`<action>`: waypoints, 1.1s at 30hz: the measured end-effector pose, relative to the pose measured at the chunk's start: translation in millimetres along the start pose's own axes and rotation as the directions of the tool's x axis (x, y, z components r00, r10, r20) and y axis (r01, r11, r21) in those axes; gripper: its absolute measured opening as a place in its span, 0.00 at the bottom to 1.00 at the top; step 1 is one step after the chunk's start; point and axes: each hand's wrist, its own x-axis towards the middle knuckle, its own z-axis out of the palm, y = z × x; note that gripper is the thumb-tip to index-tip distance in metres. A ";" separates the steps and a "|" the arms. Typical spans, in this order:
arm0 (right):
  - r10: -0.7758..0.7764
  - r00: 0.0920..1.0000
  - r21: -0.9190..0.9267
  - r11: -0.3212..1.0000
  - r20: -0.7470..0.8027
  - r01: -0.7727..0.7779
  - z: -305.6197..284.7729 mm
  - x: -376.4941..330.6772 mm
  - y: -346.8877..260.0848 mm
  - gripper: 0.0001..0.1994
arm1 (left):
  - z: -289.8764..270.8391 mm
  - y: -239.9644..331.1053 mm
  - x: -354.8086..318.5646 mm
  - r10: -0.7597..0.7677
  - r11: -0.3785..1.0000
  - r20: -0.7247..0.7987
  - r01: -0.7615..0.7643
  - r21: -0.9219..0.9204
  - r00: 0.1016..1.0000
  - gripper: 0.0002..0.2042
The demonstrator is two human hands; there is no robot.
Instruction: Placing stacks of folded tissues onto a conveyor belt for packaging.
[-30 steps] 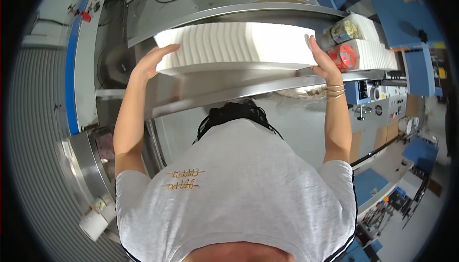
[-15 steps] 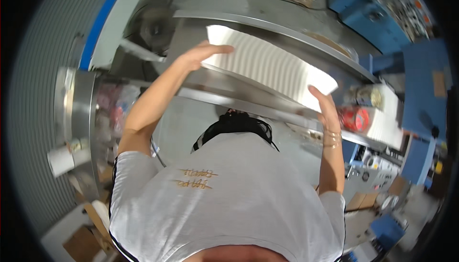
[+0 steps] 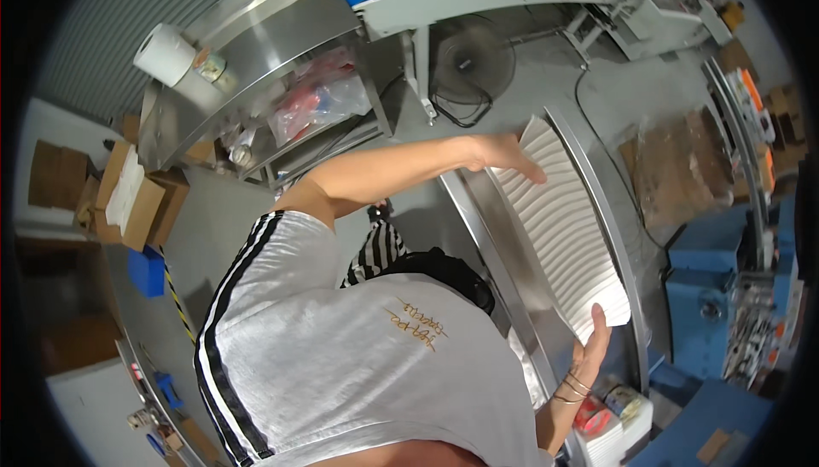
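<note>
Left hand (image 3: 503,153) lies flat, fingers spread, pressing on the far end of a long white ribbed row of stacked flat sheets (image 3: 563,228). Right hand (image 3: 593,343) is open too, palm against the near end, fingers pointing up along it. So the two hands squeeze the row between them, one at each end, nothing pinched.

The row is one single bundle, white, with many thin edges packed side by side like a fan; the sheets are too many and too fine to count. Its long axis runs from the left hand at upper centre down to the right hand at lower right, bowing a little outward. It lies in a shiny steel trough (image 3: 503,245) of the machine, between the trough's two long rails, nearer the right rail.

Thin gold bangles (image 3: 570,386) circle the right wrist, several of them. The person wears a grey T-shirt with black side stripes (image 3: 341,356).

Just beyond the right wrist, at the trough's near end, sit a red round tin (image 3: 590,416) and a white stack of packets (image 3: 610,441). Further out: one black floor fan (image 3: 472,62) on the grey floor, one white paper roll (image 3: 165,53) on a steel shelf unit (image 3: 256,75), brown cardboard boxes (image 3: 119,203) at left, blue machine cabinets (image 3: 712,296) at right.
</note>
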 end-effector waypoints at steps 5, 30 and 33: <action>-0.144 0.970 0.017 0.990 0.196 0.143 60.9 42.0 -38.7 0.31 | -45.7 42.4 -81.7 0.149 0.985 -0.217 -0.165 -0.054 0.965 0.32; 0.046 -0.284 0.192 0.633 0.958 0.750 673.6 241.2 6.3 0.35 | -393.8 -18.4 -345.7 -0.337 0.897 -0.870 0.402 -0.181 0.360 0.54; 0.030 -0.368 0.301 0.516 0.929 0.802 684.0 239.0 17.4 0.37 | -410.7 -27.5 -355.9 -0.429 0.699 -0.891 0.679 -0.226 0.146 0.52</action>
